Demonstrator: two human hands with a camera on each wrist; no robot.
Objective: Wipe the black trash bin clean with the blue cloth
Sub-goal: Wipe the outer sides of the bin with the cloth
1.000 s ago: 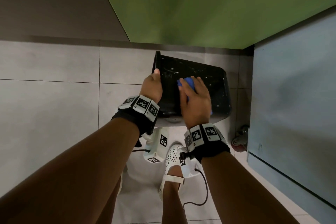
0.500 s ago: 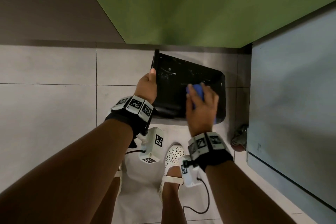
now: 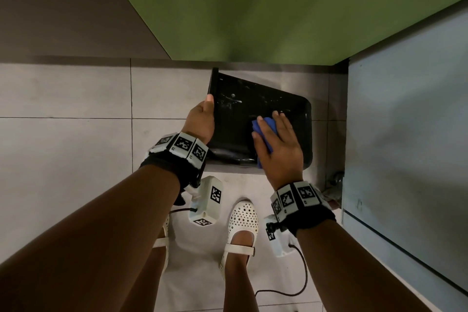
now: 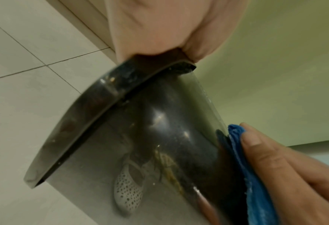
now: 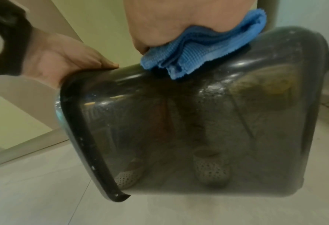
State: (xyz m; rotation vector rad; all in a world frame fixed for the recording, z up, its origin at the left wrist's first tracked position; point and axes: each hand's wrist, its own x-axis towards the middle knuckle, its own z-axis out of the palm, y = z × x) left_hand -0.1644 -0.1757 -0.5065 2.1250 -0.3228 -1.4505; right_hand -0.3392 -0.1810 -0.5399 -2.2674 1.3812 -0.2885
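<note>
The black trash bin (image 3: 235,119) is turned on its side over the tiled floor, with its open rim to the left and its base to the right. My left hand (image 3: 201,119) grips the rim, thumb on top. My right hand (image 3: 278,144) presses the folded blue cloth (image 3: 263,126) flat against the bin's upper side, fingers straight and spread. In the left wrist view the cloth (image 4: 242,152) lies between those fingers and the glossy bin wall (image 4: 160,137). The right wrist view shows the cloth (image 5: 198,53) bunched under my palm on the bin (image 5: 179,121).
A green panel (image 3: 278,7) stands right behind the bin. A pale blue cabinet (image 3: 405,134) closes off the right side, with a small caster (image 3: 334,180) at its foot. My white shoes (image 3: 240,225) stand just in front of the bin. Light floor tiles (image 3: 63,147) spread to the left.
My right hand has slid the blue cloth rightward along the bin's upper side, toward its base. My left hand has kept its grip on the rim.
</note>
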